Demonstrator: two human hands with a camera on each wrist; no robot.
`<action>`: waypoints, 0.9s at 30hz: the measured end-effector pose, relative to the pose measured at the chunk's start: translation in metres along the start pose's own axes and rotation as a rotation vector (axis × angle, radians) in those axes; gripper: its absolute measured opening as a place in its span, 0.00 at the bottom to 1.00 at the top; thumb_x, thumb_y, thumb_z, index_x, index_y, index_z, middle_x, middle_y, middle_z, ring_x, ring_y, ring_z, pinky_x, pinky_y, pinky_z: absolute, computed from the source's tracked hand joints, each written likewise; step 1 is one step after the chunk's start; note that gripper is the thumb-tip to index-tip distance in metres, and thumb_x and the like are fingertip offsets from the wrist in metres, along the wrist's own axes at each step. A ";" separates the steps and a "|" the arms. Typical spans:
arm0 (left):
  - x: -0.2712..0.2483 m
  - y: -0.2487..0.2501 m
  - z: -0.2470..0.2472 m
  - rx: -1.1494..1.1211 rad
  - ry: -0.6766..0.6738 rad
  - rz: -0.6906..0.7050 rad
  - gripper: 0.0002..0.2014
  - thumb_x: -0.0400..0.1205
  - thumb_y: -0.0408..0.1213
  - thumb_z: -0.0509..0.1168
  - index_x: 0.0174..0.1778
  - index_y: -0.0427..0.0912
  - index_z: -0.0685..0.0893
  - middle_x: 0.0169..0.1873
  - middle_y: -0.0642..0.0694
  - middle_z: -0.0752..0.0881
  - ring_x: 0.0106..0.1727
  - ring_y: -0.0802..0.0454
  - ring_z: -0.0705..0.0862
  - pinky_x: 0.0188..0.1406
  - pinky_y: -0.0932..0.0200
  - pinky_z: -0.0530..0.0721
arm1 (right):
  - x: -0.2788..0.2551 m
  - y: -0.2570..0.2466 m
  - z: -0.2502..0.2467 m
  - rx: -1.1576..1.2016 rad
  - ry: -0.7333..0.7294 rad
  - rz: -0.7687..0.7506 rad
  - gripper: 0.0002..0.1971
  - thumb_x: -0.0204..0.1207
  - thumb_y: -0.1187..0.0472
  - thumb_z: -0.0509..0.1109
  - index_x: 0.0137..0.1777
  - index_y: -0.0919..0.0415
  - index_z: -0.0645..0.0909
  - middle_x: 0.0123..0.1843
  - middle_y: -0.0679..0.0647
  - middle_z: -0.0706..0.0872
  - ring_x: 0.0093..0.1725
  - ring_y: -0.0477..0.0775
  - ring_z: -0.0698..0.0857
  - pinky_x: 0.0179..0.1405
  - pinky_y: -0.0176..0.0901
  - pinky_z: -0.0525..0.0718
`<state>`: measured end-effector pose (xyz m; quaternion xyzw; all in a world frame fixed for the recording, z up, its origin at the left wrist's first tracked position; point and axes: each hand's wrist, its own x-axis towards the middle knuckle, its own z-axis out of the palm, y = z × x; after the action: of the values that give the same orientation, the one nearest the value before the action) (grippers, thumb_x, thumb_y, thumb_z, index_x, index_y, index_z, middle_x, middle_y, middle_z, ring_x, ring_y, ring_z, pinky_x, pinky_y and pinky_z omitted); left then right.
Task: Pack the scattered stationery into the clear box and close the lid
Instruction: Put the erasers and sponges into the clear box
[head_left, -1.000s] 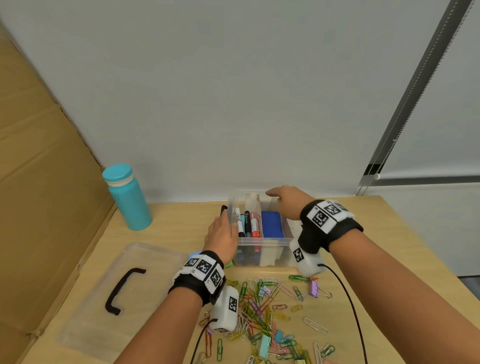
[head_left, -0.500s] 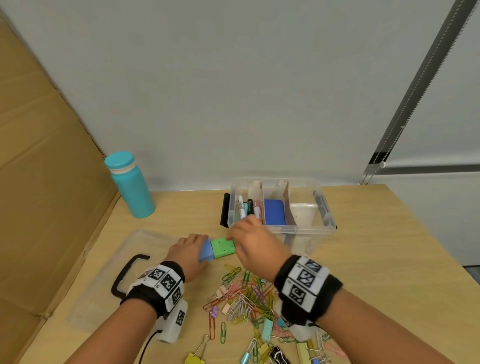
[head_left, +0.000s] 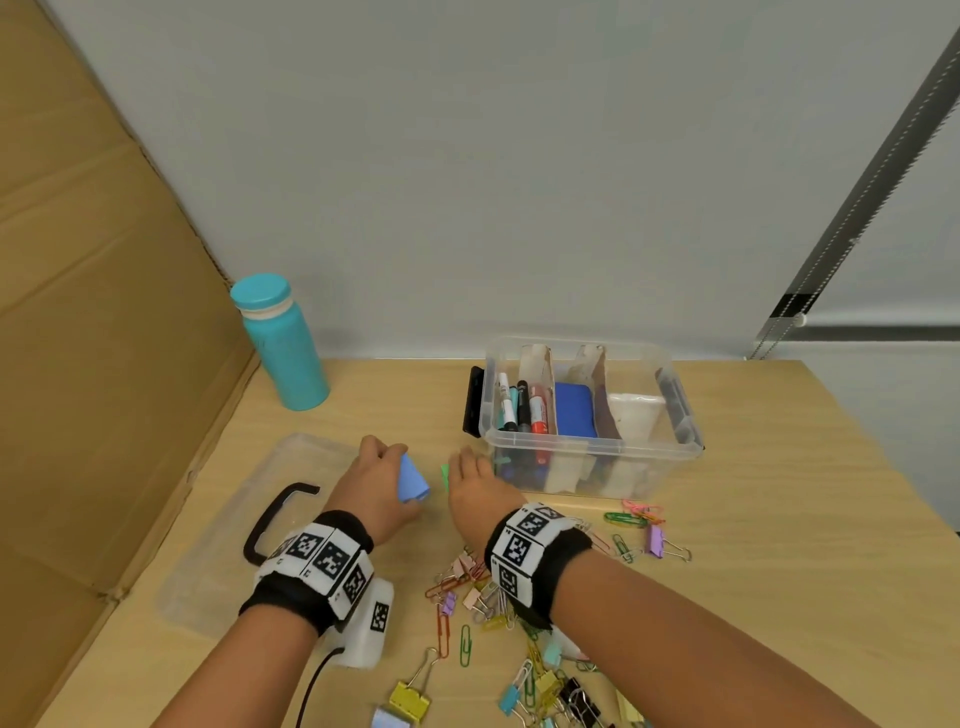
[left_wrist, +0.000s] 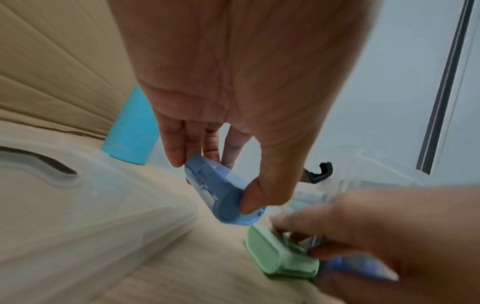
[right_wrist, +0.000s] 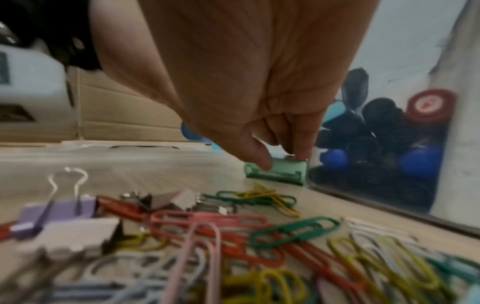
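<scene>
My left hand (head_left: 382, 470) grips a small blue plastic piece (head_left: 413, 480), thumb on its end and fingers behind it (left_wrist: 221, 191), just above the table. To its right, my right hand (head_left: 470, 475) pinches a small green piece (right_wrist: 283, 170) between thumb and fingertips, low on the table against the front left corner of the clear box (head_left: 587, 448). The green piece (left_wrist: 280, 255) sits a short gap from the blue one. The box stands open with markers (head_left: 519, 408) and a blue block (head_left: 574, 410) between cardboard dividers. Its clear lid (head_left: 218, 566) with black handle lies flat at the left.
A heap of coloured paper clips and binder clips (head_left: 488, 587) covers the table in front of the box, under my right wrist. A teal bottle (head_left: 283, 345) stands at the back left. A cardboard sheet (head_left: 104, 312) walls the left side.
Both hands came back from the box to the table in front of it. Half a second ago the blue and green pieces touched end to end; now they are apart, one in each hand.
</scene>
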<state>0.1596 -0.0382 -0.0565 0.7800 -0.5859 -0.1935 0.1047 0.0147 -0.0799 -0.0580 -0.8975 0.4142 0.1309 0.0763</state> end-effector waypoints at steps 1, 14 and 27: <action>-0.003 -0.001 -0.003 -0.012 0.021 -0.002 0.36 0.76 0.44 0.70 0.78 0.41 0.63 0.67 0.42 0.65 0.64 0.42 0.77 0.67 0.51 0.77 | 0.002 0.001 0.004 -0.026 0.008 0.007 0.29 0.83 0.72 0.50 0.82 0.75 0.44 0.83 0.72 0.49 0.81 0.70 0.55 0.73 0.58 0.71; -0.019 -0.002 -0.006 -0.289 0.150 0.015 0.34 0.75 0.37 0.71 0.76 0.42 0.64 0.67 0.43 0.67 0.63 0.46 0.76 0.62 0.56 0.77 | -0.032 0.016 -0.015 0.107 0.108 -0.240 0.27 0.71 0.64 0.71 0.70 0.62 0.67 0.66 0.61 0.66 0.64 0.63 0.70 0.49 0.52 0.81; -0.009 0.006 -0.008 -0.299 0.269 0.055 0.34 0.75 0.40 0.70 0.77 0.45 0.64 0.67 0.45 0.74 0.68 0.45 0.73 0.66 0.49 0.75 | -0.064 0.146 -0.137 0.335 0.600 0.101 0.16 0.74 0.47 0.73 0.54 0.56 0.80 0.50 0.51 0.80 0.46 0.51 0.80 0.45 0.39 0.78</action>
<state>0.1559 -0.0321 -0.0453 0.7582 -0.5525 -0.1693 0.3020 -0.1131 -0.1610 0.0878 -0.8493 0.4778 -0.2052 0.0910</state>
